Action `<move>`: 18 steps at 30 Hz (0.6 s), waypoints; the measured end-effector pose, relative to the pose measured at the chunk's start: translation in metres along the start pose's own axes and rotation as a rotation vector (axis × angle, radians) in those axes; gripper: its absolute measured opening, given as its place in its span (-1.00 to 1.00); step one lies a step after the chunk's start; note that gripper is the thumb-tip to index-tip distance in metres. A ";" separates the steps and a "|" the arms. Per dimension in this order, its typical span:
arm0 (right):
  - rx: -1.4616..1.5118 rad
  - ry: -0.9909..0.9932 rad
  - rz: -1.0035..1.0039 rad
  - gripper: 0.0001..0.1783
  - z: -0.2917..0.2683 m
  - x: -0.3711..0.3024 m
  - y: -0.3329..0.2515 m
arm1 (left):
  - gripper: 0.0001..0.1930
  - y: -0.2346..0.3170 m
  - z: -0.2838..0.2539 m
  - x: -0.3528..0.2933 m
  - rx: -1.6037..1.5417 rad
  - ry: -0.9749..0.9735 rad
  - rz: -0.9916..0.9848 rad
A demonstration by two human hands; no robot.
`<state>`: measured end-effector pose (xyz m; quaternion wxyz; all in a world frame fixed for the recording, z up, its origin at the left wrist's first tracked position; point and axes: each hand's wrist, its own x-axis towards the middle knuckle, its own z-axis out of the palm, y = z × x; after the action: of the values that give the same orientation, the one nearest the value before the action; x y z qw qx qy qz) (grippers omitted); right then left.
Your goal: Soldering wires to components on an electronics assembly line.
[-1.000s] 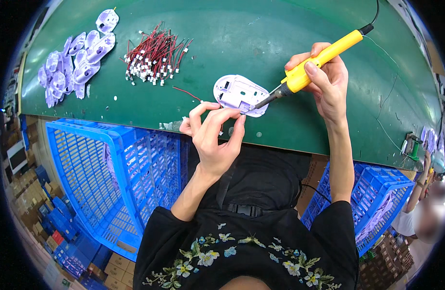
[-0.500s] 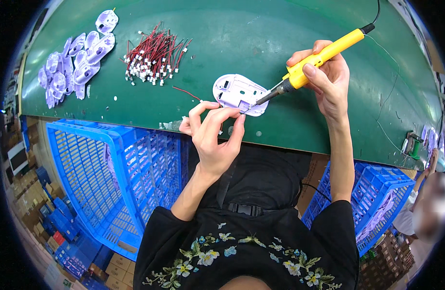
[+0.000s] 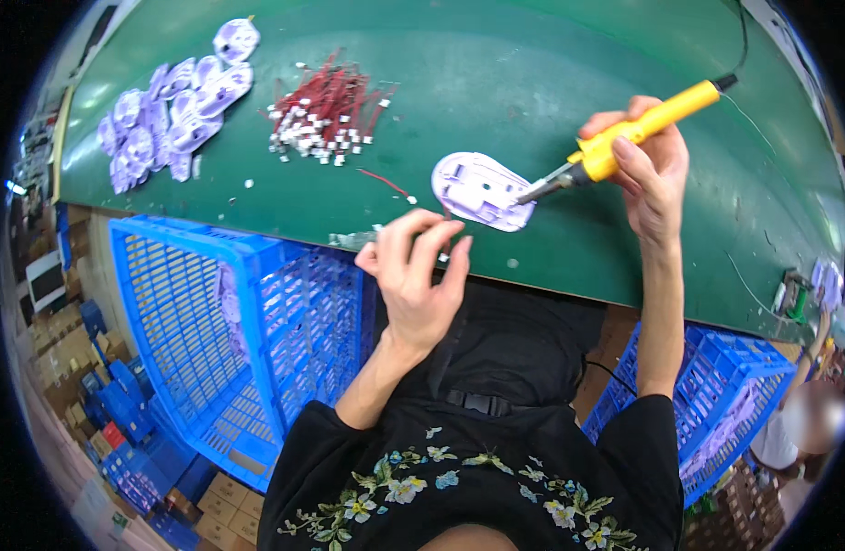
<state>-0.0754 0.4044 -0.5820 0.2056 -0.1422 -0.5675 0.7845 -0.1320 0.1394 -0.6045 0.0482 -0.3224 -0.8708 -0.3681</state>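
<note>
Two hands: I view both from above through the head camera, at the near part of the green tabletop.
Right hand: fingers and thumb closed around the yellow body of the soldering iron, in a pen-like grip.
Iron tip: angled down to the left, over the right end of the workpiece; I cannot tell whether it makes contact.
Left hand: fingers curled, thumb and index finger slightly apart at the tips; a short wire lead shows at the fingertips, but blur prevents me from confirming a grip.
Workpiece: one pale lavender shell, lying on the tabletop between the hands, just beyond the left fingertips.
Loose lead: one red wire with a white connector, left of the shell.
Lead stock: a heap of red wires with white connectors, farther left.
Shell stock: a pile of lavender shells, at the far left.
Crates: one blue crate below the tabletop edge at left, a second blue crate at right.
</note>
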 end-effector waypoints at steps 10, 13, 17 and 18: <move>-0.042 -0.001 0.046 -0.62 -0.018 -0.009 0.001 | -0.76 0.017 -0.113 0.010 -0.020 -0.011 0.081; -0.027 0.004 0.000 -0.62 -0.012 -0.012 0.000 | -0.80 0.004 -0.182 -0.002 0.217 0.207 -0.094; -0.007 -0.030 0.006 -0.62 0.000 -0.009 -0.005 | -0.82 -0.030 -0.249 -0.015 0.469 0.433 -0.368; -0.010 -0.028 0.000 -0.62 0.001 -0.009 -0.006 | -0.77 -0.040 -0.255 -0.013 0.575 0.392 -0.398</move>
<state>-0.0672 0.4010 -0.5764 0.1972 -0.1323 -0.5742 0.7835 -0.1843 -0.0596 -0.4487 0.2295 -0.0446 -0.9580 -0.1661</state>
